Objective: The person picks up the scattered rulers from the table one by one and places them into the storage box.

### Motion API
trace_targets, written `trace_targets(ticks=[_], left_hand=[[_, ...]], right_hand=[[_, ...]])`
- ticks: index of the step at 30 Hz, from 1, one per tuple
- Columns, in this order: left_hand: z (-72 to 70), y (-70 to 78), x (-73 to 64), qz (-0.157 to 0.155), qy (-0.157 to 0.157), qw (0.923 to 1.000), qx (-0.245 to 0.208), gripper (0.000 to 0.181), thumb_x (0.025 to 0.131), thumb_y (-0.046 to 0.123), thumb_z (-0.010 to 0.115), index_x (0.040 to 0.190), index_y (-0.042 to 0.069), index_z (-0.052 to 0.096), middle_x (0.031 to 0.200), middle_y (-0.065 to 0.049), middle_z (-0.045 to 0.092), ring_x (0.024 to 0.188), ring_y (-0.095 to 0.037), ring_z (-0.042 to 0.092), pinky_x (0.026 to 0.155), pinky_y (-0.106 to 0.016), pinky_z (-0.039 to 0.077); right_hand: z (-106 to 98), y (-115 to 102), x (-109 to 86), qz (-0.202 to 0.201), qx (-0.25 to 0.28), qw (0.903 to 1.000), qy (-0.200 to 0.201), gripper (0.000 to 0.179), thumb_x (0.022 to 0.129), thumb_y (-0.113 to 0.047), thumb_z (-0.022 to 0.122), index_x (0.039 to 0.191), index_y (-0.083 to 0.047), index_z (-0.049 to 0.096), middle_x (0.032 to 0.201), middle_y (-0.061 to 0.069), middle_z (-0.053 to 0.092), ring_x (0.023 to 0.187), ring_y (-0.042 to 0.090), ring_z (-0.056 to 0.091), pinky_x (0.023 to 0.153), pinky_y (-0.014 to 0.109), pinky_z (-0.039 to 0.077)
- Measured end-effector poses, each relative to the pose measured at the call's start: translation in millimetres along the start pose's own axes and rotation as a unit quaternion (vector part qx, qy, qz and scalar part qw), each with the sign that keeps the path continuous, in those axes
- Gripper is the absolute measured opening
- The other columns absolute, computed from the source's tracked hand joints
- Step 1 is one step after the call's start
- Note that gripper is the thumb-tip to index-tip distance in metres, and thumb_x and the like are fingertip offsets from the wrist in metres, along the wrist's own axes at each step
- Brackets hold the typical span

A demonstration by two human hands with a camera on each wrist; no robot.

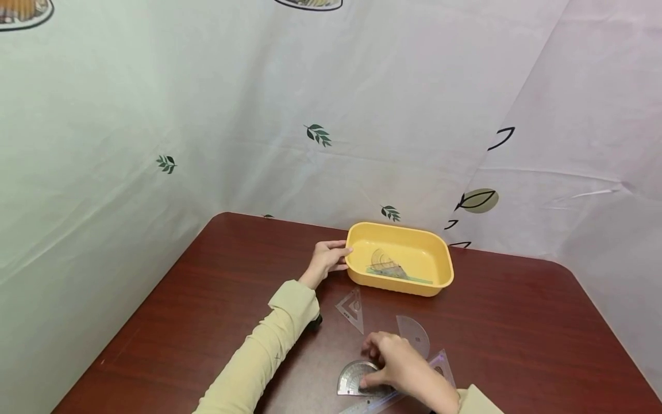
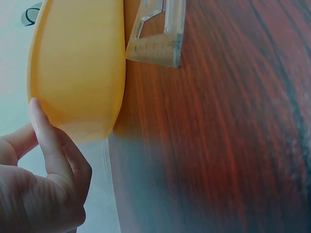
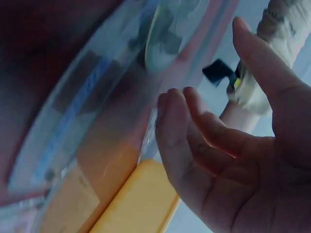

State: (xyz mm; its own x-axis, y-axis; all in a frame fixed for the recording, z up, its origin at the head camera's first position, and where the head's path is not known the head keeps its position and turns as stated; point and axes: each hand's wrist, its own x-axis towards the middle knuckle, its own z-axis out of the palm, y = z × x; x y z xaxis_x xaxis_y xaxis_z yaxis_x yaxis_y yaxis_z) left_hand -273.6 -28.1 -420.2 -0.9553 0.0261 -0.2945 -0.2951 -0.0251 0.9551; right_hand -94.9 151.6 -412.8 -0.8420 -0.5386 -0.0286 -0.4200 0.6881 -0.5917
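Note:
In the head view my left hand [image 1: 326, 260] holds the left end of a yellow plastic basin [image 1: 443, 275], with a fingertip over its rim. In the left wrist view that fingertip lies on the rim and other fingers are on the outer wall. My right hand [image 1: 400, 365] hovers over a clear semicircular protractor [image 1: 351, 376], thumb and fingers apart with nothing visible between them. Under and beside it lie a clear ruler or long set square [image 1: 362, 407], partly hidden, and a second protractor [image 1: 415, 333]. A small clear set square [image 1: 353, 310] lies between basin and right hand.
Inside the basin are a clear round-patterned piece [image 1: 381, 260] and a green strip [image 1: 419, 280], overlapping. Everything stands on a dark red wooden table [image 1: 181, 305]. A white patterned cloth [image 1: 248, 144] hangs behind the table's back edge.

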Motion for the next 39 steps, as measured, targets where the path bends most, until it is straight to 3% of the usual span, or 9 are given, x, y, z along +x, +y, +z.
trace_targets(ticks=[8,18,26,30,35,39], left_hand=[[-0.3,1.8,-0.9,0.003,0.002,1.0000,-0.004,0.040,0.087,0.010,0.070,0.126,0.004,0.062,0.091,-0.016,0.068,0.054,-0.006,0.059,0.053,-0.019,0.058],[-0.2,-0.8,-1.7,0.002,0.008,1.0000,0.000,0.040,0.088,0.010,0.069,0.126,0.003,0.062,0.095,-0.015,0.069,0.051,-0.005,0.058,0.051,-0.018,0.057],[0.3,-1.7,-0.7,0.005,0.008,1.0000,0.000,0.039,0.088,0.010,0.069,0.126,0.003,0.062,0.101,-0.018,0.068,0.052,-0.005,0.059,0.052,-0.018,0.057],[0.6,-1.3,-0.9,0.006,0.008,0.9999,-0.002,0.039,0.088,0.009,0.069,0.126,0.002,0.062,0.093,-0.014,0.068,0.052,-0.005,0.058,0.051,-0.018,0.057],[0.5,-0.1,-2.1,0.004,0.006,1.0000,-0.002,0.039,0.088,0.009,0.070,0.126,0.003,0.062,0.078,-0.005,0.064,0.050,-0.005,0.057,0.050,-0.017,0.057],[0.5,0.6,-2.4,0.004,0.003,1.0000,-0.003,0.039,0.088,0.009,0.069,0.126,0.003,0.062,0.075,-0.004,0.062,0.050,-0.005,0.056,0.050,-0.017,0.057]], right_hand=[[16,0,-6.4,-0.041,-0.100,0.9939,0.023,0.051,0.050,-0.031,0.093,0.089,-0.014,0.064,0.081,-0.010,0.054,0.072,0.003,0.049,0.058,0.021,0.045],[18,2,-6.2,-0.031,-0.086,0.9956,0.021,0.051,0.050,-0.029,0.092,0.087,-0.014,0.060,0.083,-0.010,0.053,0.075,0.004,0.046,0.062,0.023,0.045],[14,1,-4.0,-0.005,-0.002,1.0000,-0.001,0.049,0.055,-0.017,0.091,0.089,-0.013,0.057,0.080,-0.009,0.050,0.067,-0.001,0.042,0.056,0.017,0.040],[9,4,-3.6,0.002,0.038,0.9993,-0.002,0.038,0.063,-0.008,0.086,0.088,-0.012,0.059,0.078,-0.008,0.053,0.064,-0.004,0.044,0.057,0.017,0.038],[1,5,-3.6,0.011,0.081,0.9965,-0.019,0.021,0.076,0.001,0.075,0.087,-0.011,0.062,0.075,-0.007,0.057,0.061,-0.006,0.046,0.056,0.016,0.041],[-3,6,-2.1,0.012,0.149,0.9878,-0.045,0.014,0.083,0.007,0.066,0.088,-0.005,0.062,0.075,-0.003,0.058,0.058,-0.003,0.050,0.049,0.014,0.046]])
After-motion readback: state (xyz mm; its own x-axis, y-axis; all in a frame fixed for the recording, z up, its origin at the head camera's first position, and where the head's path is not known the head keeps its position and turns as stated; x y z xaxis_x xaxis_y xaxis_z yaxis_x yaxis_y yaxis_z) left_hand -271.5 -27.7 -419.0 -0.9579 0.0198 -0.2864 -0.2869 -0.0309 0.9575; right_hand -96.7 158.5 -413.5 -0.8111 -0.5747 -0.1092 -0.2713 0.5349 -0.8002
